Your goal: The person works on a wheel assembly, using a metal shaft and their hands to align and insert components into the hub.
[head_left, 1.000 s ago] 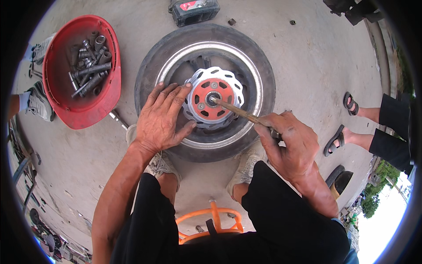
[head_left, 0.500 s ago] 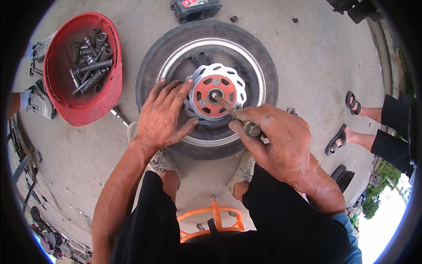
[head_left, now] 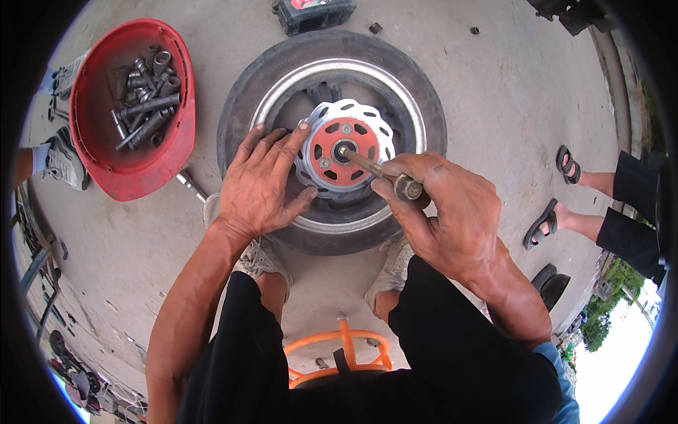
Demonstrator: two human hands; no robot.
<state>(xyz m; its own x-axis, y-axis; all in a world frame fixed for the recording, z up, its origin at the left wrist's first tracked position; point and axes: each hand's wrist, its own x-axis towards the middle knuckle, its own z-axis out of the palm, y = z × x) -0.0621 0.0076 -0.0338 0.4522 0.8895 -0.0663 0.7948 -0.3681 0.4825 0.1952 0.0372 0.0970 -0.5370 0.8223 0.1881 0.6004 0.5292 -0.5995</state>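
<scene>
A motorcycle wheel [head_left: 420,92] lies flat on the ground between my feet. Its silver brake disc [head_left: 378,121] has a wavy rim and a red centre plate [head_left: 360,159]. My left hand [head_left: 260,182] rests palm down on the wheel's left side, fingers spread and fingertips at the disc's edge. In my right hand [head_left: 452,219] is a worn, brownish metal rod tool [head_left: 367,166] with a thick, blunt end [head_left: 408,188]. The thumb and fingers close around it. Its thin tip points into the hub's centre hole [head_left: 344,151]; how deep it sits is hidden.
A red hard hat [head_left: 159,180], upturned, holds several sockets and steel bars [head_left: 145,106] at left. A dark case [head_left: 316,15] stands beyond the tyre. An orange tubular frame [head_left: 346,346] is beneath me. Another person's sandalled feet [head_left: 544,222] are at right; someone's shoe [head_left: 67,159] is at left.
My right hand has shifted slightly, and the tool in it has swung a little flatter, its tip still at the hub. My left hand stays on the wheel.
</scene>
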